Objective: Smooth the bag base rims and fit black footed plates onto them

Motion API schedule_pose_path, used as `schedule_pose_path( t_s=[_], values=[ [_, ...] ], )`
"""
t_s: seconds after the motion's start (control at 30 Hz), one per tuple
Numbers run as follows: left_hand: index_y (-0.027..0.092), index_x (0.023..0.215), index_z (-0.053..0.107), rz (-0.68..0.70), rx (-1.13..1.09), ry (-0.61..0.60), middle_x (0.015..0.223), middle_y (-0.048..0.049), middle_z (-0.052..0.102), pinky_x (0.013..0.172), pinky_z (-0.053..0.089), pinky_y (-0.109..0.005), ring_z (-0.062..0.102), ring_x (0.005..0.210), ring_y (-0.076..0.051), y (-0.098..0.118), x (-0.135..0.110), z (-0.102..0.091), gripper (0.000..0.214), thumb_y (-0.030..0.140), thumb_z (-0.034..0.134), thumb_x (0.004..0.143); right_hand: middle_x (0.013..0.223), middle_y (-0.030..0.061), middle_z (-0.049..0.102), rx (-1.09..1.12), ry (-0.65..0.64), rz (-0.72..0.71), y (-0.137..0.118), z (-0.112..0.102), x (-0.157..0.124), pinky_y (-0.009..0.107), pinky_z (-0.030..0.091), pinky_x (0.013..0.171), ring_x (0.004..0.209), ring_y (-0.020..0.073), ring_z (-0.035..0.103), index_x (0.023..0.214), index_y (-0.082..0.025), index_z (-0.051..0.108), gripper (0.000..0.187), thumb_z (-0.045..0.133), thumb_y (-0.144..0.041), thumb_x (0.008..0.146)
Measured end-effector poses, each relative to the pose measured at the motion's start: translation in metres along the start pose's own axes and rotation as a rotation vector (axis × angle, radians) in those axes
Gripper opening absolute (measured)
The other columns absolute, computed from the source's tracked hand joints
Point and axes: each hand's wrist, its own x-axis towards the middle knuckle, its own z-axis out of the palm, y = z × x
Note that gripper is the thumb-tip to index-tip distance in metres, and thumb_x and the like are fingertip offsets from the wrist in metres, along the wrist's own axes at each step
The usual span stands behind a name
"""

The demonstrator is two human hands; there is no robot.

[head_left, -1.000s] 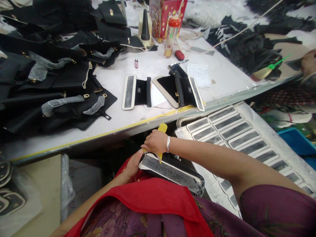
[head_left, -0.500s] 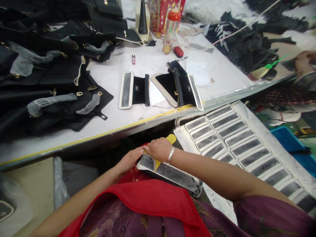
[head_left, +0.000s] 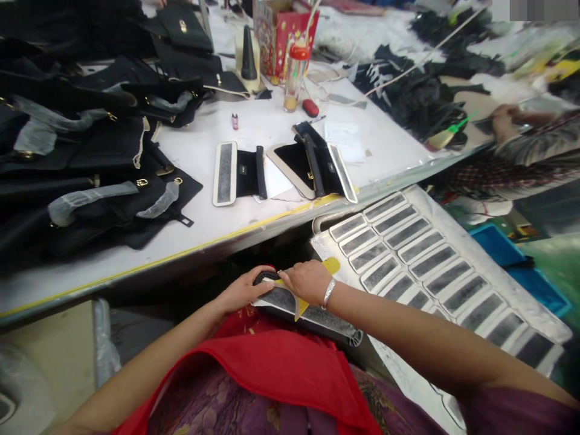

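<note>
Steady bag (head_left: 326, 320) below near edge of surface (head_left: 199, 136), left fingers (head_left: 263, 287) clamped on; guide tool (head_left: 333, 264) evenly, clamped in right fingers (head_left: 289, 278).

Tool (head_left: 333, 264): bright yellow from where I stand
Held bag (head_left: 333, 324): black body, speckled grey panel, whitish edging
Apron (head_left: 281, 365): plain red
Shirt (head_left: 194, 393): purple, flowery print
Bracelet (head_left: 328, 293): silvery
Table (head_left: 194, 145): white top, yellow strip along the edge
Piled bags (head_left: 90, 145): black, gold-coloured fittings
Panels (head_left: 453, 277): dark grey, white borders
Box (head_left: 276, 33): red with gold print
Bin (head_left: 498, 248): blue
</note>
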Motion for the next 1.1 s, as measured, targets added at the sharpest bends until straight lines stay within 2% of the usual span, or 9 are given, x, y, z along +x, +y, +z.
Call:
schedule_pose_path(
  t_s=[0.13, 0.27, 0.4, 0.5, 0.6, 0.73, 0.83, 0.97, 1.1],
  values=[
    [0.017, 0.116, 0.059, -0.051, -0.311, -0.058, 0.111, -0.0099, 0.064, 0.089, 0.041, -0.036, 0.058, 0.101, -0.024, -0.006, -0.002, -0.009, 0.052, 0.053, 0.054, 0.079, 0.087, 0.0137, 0.069, 0.084, 0.03, 0.169, 0.005, -0.01, -0.029, 0.034, 0.043, 0.07, 0.082, 0.026, 0.064, 0.088, -0.016, 0.067, 0.058, 0.018, -0.046, 0.095],
    [0.015, 0.109, 0.064, -0.053, -0.275, -0.029, 0.107, -0.0111, 0.067, 0.082, 0.044, -0.034, 0.06, 0.096, -0.024, -0.007, 0.004, -0.016, 0.051, 0.051, 0.063, 0.073, 0.092, 0.0126, 0.067, 0.389, 0.092, 0.291, 0.01, -0.019, -0.074, 0.031, 0.043, 0.077, 0.087, 0.0215, 0.062, 0.089, -0.015, 0.064, 0.055, 0.015, -0.037, 0.096],
    [0.014, 0.095, 0.07, -0.056, -0.163, 0.026, 0.102, -0.0102, 0.068, 0.058, 0.045, -0.025, 0.062, 0.071, -0.017, -0.003, -0.001, -0.03, 0.041, 0.047, 0.067, 0.07, 0.089, 0.0088, 0.066, 0.767, 0.138, 0.221, 0.005, -0.013, -0.116, 0.033, 0.043, 0.084, 0.088, 0.0207, 0.058, 0.077, -0.017, 0.062, 0.03, 0.039, -0.031, 0.087],
    [0.019, 0.106, 0.066, -0.092, -0.144, 0.017, 0.12, -0.0108, 0.059, 0.041, 0.038, -0.022, 0.058, 0.052, -0.011, -0.002, -0.017, -0.036, 0.045, 0.05, 0.063, 0.073, 0.087, 0.0062, 0.067, 1.148, 0.12, 0.191, -0.014, 0.008, -0.131, 0.031, 0.047, 0.078, 0.082, 0.0191, 0.06, 0.081, -0.018, 0.062, 0.025, 0.046, -0.038, 0.082],
    [0.032, 0.131, 0.045, -0.127, -0.292, -0.106, 0.123, -0.01, 0.056, 0.044, 0.045, -0.025, 0.063, 0.056, -0.014, -0.008, -0.03, -0.027, 0.057, 0.058, 0.049, 0.08, 0.083, 0.0056, 0.068, 1.511, 0.047, 0.268, -0.04, 0.034, -0.126, 0.029, 0.05, 0.068, 0.073, 0.0175, 0.063, 0.089, -0.016, 0.06, 0.033, 0.051, -0.046, 0.079],
    [0.031, 0.142, 0.022, -0.075, -0.516, -0.136, 0.087, -0.0071, 0.066, 0.052, 0.05, -0.029, 0.063, 0.054, -0.016, -0.019, -0.022, -0.012, 0.062, 0.061, 0.023, 0.087, 0.072, 0.0047, 0.067, 1.756, 0.087, 0.384, -0.076, 0.058, -0.096, 0.026, 0.048, 0.06, 0.064, 0.0154, 0.062, 0.076, -0.014, 0.06, 0.034, 0.066, -0.046, 0.067],
    [0.027, 0.14, 0.028, -0.012, -0.602, -0.086, 0.084, -0.0065, 0.066, 0.052, 0.05, -0.029, 0.061, 0.05, -0.015, -0.024, -0.007, -0.01, 0.063, 0.06, 0.015, 0.088, 0.06, -0.0005, 0.062, 1.859, 0.172, 0.423, -0.1, 0.065, -0.071, 0.02, 0.041, 0.047, 0.049, 0.0089, 0.055, 0.073, -0.015, 0.057, 0.03, 0.065, -0.043, 0.07],
    [0.025, 0.132, 0.041, 0.058, -0.628, -0.048, 0.109, -0.0083, 0.063, 0.048, 0.048, -0.027, 0.062, 0.057, -0.015, -0.025, 0.006, -0.01, 0.062, 0.063, 0.021, 0.086, 0.045, -0.0072, 0.049, 1.842, 0.195, 0.454, -0.117, 0.068, -0.047, 0.016, 0.025, 0.033, 0.035, 0.0048, 0.043, 0.069, -0.016, 0.051, 0.033, 0.062, -0.046, 0.072],
    [0.022, 0.128, 0.045, 0.07, -0.663, -0.082, 0.118, -0.0092, 0.06, 0.062, 0.051, -0.031, 0.063, 0.083, -0.021, -0.027, 0.009, -0.005, 0.062, 0.063, 0.025, 0.086, 0.047, -0.0062, 0.051, 1.881, 0.171, 0.421, -0.122, 0.073, -0.036, 0.015, 0.029, 0.032, 0.038, 0.0067, 0.05, 0.071, -0.015, 0.05, 0.042, 0.065, -0.053, 0.065]
  ],
)
